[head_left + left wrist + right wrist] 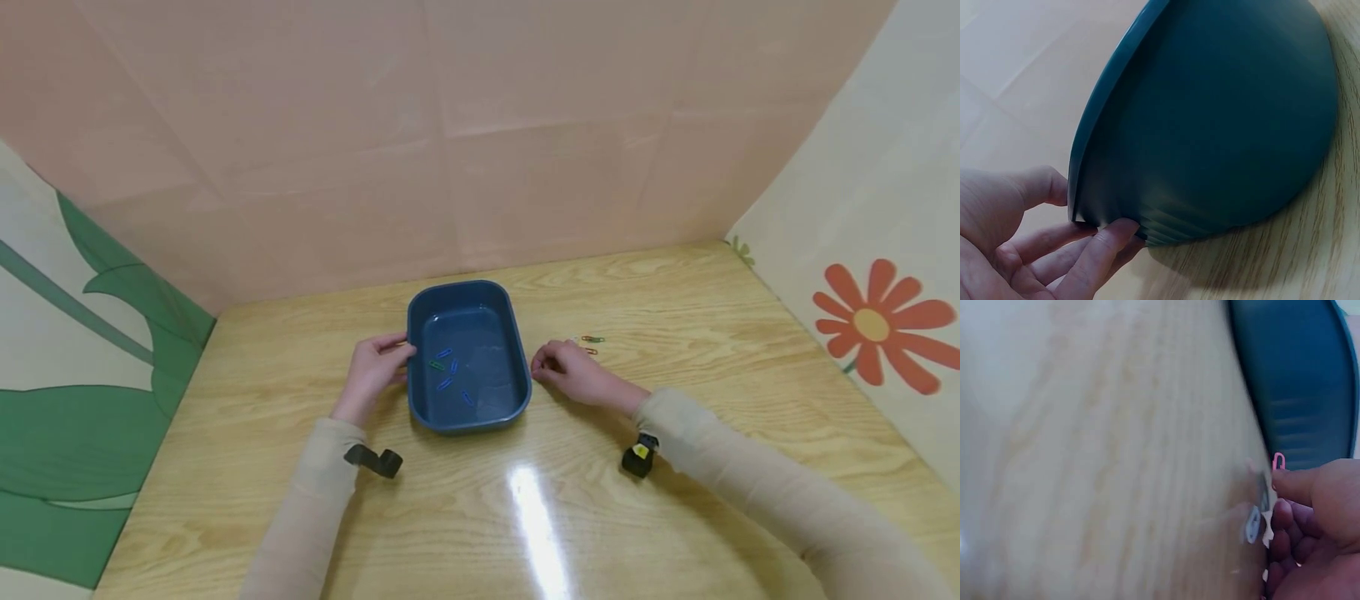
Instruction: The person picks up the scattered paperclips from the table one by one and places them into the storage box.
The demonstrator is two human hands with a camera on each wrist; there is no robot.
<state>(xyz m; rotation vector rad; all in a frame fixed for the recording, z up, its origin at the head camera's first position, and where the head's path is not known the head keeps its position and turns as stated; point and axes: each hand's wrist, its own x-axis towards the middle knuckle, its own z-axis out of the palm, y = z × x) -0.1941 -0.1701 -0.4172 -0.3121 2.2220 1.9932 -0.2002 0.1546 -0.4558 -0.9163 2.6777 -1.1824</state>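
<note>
A dark blue rectangular tray (pixel 487 417) stands on the table with several blue paper clips (pixel 446 384) and one green paper clip (pixel 437 365) inside. My left hand (pixel 373 367) grips the tray's left side; in the left wrist view the thumb is at the rim (pixel 1085 147) and the fingers are underneath it. Just off the tray's right wall, my right hand (pixel 573 373) pinches a pink paper clip (pixel 1279 460), whose end sticks out above the thumb. A whitish paper clip (pixel 1252 525) lies near those fingers. The curled fingers partly hide what is behind them.
Beyond the right hand lie a few loose paper clips (pixel 592 339), red and green among them. The wooden table (pixel 660 517) meets a pink backdrop (pixel 450 167) at the back. A panel with a flower print (pixel 870 325) borders the right side.
</note>
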